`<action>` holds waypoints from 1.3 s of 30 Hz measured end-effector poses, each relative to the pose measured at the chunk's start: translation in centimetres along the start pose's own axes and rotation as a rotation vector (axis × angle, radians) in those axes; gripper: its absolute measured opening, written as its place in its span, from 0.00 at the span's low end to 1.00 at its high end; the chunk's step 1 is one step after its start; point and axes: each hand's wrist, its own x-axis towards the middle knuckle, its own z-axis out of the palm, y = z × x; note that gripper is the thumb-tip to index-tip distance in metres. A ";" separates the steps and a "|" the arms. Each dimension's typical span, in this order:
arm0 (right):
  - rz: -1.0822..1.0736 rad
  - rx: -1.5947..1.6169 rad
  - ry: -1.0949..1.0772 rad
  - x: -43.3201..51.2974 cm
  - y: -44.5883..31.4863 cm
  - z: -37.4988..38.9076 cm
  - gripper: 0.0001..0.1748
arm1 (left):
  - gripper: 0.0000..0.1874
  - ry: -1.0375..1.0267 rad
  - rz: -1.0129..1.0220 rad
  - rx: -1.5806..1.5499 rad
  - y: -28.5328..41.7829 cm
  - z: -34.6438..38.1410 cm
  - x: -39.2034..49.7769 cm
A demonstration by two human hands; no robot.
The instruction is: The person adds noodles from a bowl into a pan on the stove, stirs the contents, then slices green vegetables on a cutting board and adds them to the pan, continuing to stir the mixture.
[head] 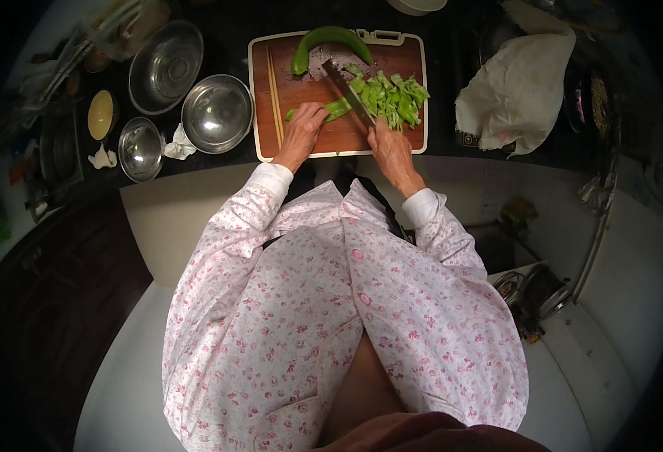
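Note:
On a brown cutting board with a white rim (340,153), my left hand (304,131) presses down a piece of green pepper (338,108). My right hand (392,151) grips a kitchen knife (349,93), its blade lying across the pepper's right end; the handle is hidden in the fist. Right of the blade is a pile of chopped green pieces (396,96). A whole, curved green pepper (334,35) rests along the board's far edge. A pair of wooden chopsticks (273,90) lies lengthwise at the board's left side.
Left of the board stand a steel bowl (217,113), a larger basin (166,66), a small steel bowl (140,149) and a yellow-lined bowl (101,114). Crumpled white tissue (180,143) lies between bowls. A whitish cloth (515,93) is to the right. The dark counter's front edge runs just below the board.

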 end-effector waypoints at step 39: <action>0.001 0.014 0.018 -0.6 -2.2 2.8 0.10 | 0.09 0.002 0.005 -0.015 0.4 1.3 1.0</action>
